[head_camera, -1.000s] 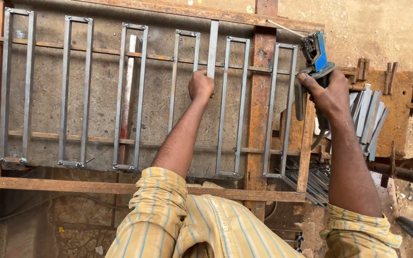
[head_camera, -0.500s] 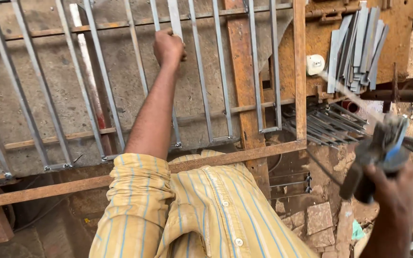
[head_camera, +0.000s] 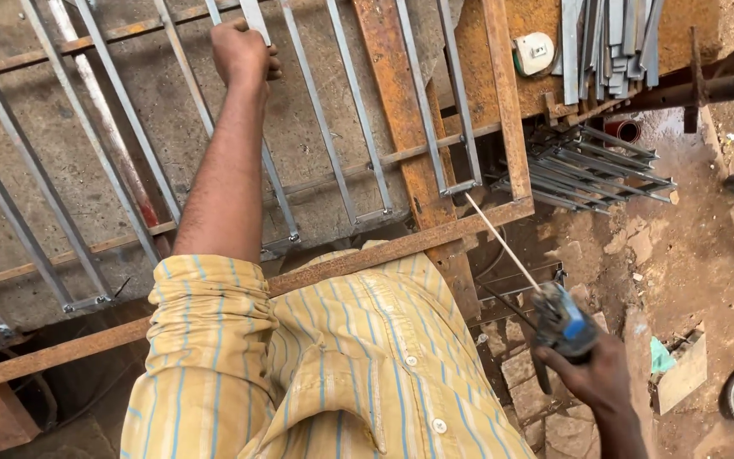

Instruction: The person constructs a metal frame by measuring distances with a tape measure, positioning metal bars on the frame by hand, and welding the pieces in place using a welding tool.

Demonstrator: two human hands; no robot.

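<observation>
**Left hand on flat bar, right hand w/ electrode holder**

Head view: left hand [head_camera: 244, 53] is up at top of frame, fingers curled tight round a flat grey steel bar [head_camera: 255, 17] standing over the grille of thin grey steel rods [head_camera: 333, 127]. Grille lies on a rusty orange steel frame [head_camera: 401, 110], w/ a rusty angle-iron rail [head_camera: 435, 236] across its near edge. Right hand [head_camera: 595, 374] is low at right, well apart from grille, fist closed on a blue-and-grey welding electrode holder [head_camera: 564, 321]. Thin pale welding rod [head_camera: 503, 242] sticks out of holder, tip near the rail corner. Bundle of grey steel strips [head_camera: 609, 42] at top right; stacked rod frames [head_camera: 588, 170] below it. Yellow striped shirt [head_camera: 341, 374] fills the bottom.
</observation>
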